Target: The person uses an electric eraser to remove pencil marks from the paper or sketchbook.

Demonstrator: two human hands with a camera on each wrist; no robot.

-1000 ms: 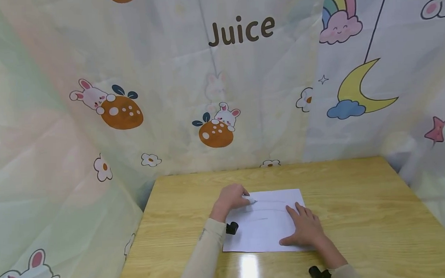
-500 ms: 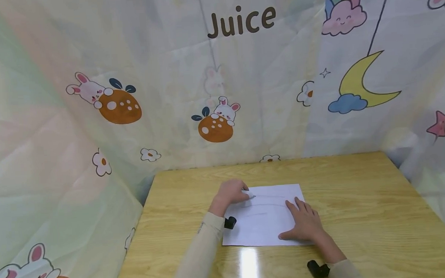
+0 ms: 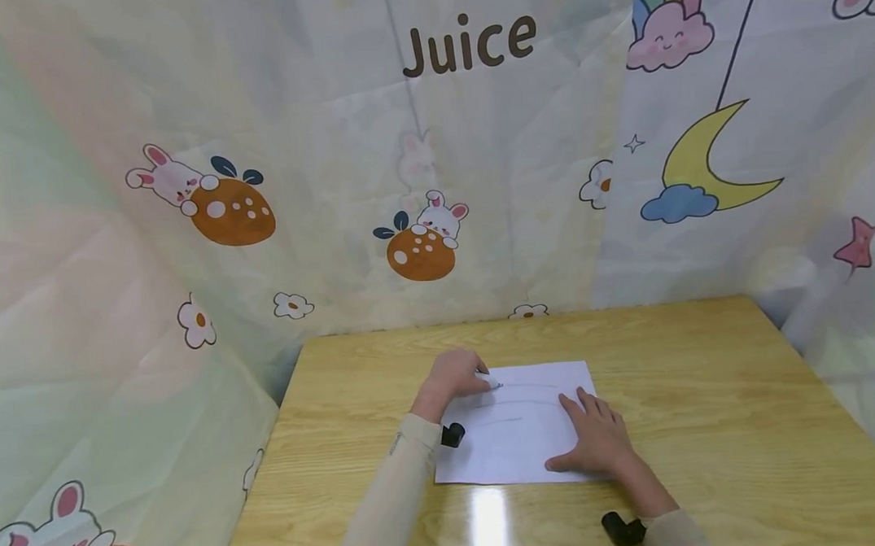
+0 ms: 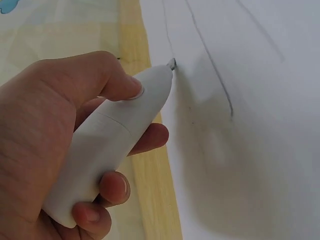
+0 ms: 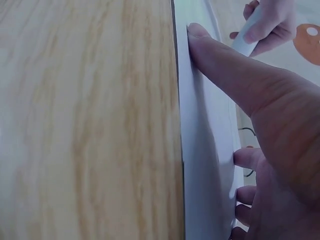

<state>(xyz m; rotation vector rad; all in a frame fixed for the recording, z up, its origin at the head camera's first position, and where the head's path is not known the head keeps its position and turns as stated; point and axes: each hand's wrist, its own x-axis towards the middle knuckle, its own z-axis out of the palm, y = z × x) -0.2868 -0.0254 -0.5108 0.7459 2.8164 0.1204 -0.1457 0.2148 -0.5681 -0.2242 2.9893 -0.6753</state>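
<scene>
A white sheet of paper (image 3: 511, 449) lies on the wooden table, with several thin grey lines running across it. Over its upper left part, my left hand (image 3: 453, 376) grips a thick white pen-shaped tool (image 4: 100, 140), fingers curled around the body. The tool's short grey tip (image 4: 172, 64) meets the end of one line close to the paper's edge. Another, darker line (image 4: 210, 57) runs beside it in the left wrist view. My right hand (image 3: 599, 437) rests with spread fingers on the paper's right side, its thumb (image 5: 215, 55) near the front edge.
The wooden table (image 3: 708, 424) extends around the paper on every side. A printed cloth (image 3: 331, 188) hangs behind it and at both sides. Black wrist devices (image 3: 625, 530) sit by both sleeves.
The head view has tilted slightly, so everything sits a little higher in it. Both hands, the white tool and the paper keep the same places relative to each other.
</scene>
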